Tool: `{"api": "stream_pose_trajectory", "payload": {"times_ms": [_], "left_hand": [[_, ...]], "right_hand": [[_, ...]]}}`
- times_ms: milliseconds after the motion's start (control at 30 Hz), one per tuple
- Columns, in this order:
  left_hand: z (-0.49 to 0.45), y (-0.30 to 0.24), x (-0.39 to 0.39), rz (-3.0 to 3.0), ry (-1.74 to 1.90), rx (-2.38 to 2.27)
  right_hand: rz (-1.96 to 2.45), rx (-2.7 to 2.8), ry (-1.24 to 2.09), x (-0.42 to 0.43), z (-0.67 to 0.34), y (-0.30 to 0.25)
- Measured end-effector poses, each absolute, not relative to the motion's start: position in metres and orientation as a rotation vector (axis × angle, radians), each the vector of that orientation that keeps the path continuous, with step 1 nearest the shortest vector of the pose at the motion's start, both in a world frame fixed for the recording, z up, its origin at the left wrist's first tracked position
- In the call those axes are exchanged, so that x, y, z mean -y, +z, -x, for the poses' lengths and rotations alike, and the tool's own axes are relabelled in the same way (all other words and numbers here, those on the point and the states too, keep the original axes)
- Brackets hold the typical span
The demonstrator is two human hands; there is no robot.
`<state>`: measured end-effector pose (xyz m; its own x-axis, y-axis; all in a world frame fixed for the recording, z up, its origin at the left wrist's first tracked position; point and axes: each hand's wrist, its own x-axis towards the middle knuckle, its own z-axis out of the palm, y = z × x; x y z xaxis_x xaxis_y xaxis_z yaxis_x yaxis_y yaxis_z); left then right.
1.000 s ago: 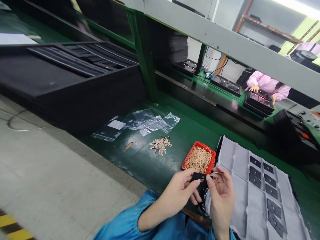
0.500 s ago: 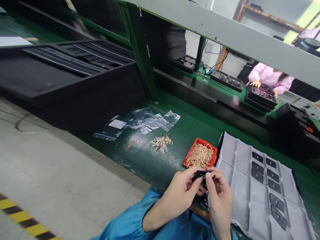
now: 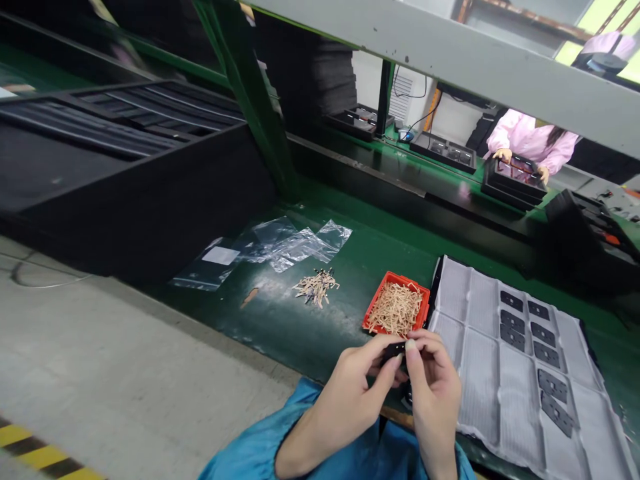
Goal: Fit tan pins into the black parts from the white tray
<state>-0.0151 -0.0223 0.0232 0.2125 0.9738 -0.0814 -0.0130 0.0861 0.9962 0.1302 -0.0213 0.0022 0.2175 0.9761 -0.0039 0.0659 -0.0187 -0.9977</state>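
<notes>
Both hands pinch one small black part (image 3: 395,348) at 6 o'clock, over the desk (image 3: 320,327) edge: left hand (image 3: 355,393) from the left, right hand (image 3: 433,387) from the right. The red tray (image 3: 373,310) lies just beyond at 12 o'clock of it.

Bright blue sleeves (image 3: 260,450) pushed up off the forearms, no gloves on either of the hands, pale-looking polish on the nails.
</notes>
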Motion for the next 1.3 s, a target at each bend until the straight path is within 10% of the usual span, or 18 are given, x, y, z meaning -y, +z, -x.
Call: {"api": "stream_pose_trajectory", "payload": {"times_ms": [733,1300], "left_hand": [[0.004,0.022,0.015,-1.032,1.375,-1.208],[0.003,0.028,0.025,-1.171,1.373,-1.198]], "right_hand": [[1.296,1.604,0.222,0.034,-0.113,0.002],[1.269,1.039,0.919,0.014,-0.109,0.016]]}}
